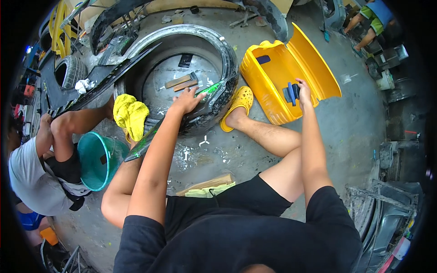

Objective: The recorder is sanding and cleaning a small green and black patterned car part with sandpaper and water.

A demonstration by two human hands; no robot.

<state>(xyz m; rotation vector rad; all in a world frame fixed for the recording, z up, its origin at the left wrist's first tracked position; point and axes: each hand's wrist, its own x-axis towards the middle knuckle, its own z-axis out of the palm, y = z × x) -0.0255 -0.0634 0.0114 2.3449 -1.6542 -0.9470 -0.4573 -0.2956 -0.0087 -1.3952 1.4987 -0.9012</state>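
Observation:
My left hand [185, 101] lies with its fingers spread on a long, narrow green and black panel [212, 93], which slants across the near side of a large black tyre [230, 68] lying flat. My right hand [305, 92] is raised at the right, closed around a small blue and black hand tool [291, 93] whose exact kind I cannot make out. Behind that tool is a yellow plastic bin [268, 102] with its lid tipped back. A bright yellow cloth [129, 113] hangs near the tyre's left side.
Inside the tyre lie brown strips [182, 82]. A teal bucket [94, 159] stands left of my leg, beside another seated person [41, 177]. Folded yellowish paper [210, 187] is on the floor before me. Car parts [387, 223] crowd the right side; another person [375, 20] is far right.

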